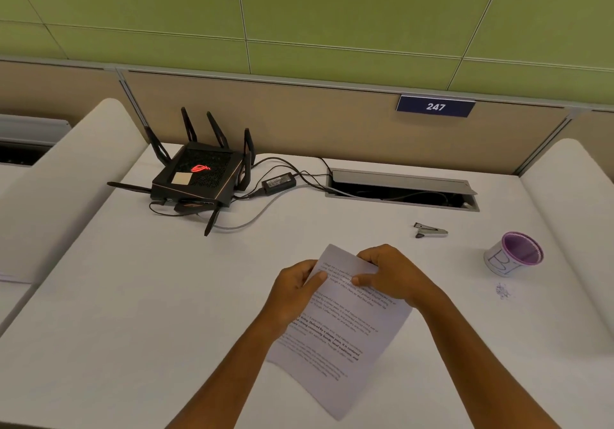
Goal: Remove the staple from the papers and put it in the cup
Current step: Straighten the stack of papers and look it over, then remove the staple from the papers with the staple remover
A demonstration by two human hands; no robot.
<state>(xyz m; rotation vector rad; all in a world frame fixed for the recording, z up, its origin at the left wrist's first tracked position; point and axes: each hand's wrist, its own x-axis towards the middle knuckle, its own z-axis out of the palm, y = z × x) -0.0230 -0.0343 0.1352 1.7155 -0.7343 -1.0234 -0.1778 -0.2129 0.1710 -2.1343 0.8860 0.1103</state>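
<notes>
The printed papers are held slightly tilted over the white desk. My left hand grips their upper left edge, thumb on top. My right hand pinches the top right corner, fingers curled over it. The staple itself is too small to see and may be hidden under my fingers. A small staple remover lies on the desk beyond my right hand. Further right stands the white cup with a purple inside, tipped toward me.
A black router with antennas and cables sits at the back left, beside a power brick. An open cable hatch is set into the desk at the back. Tiny scraps lie in front of the cup.
</notes>
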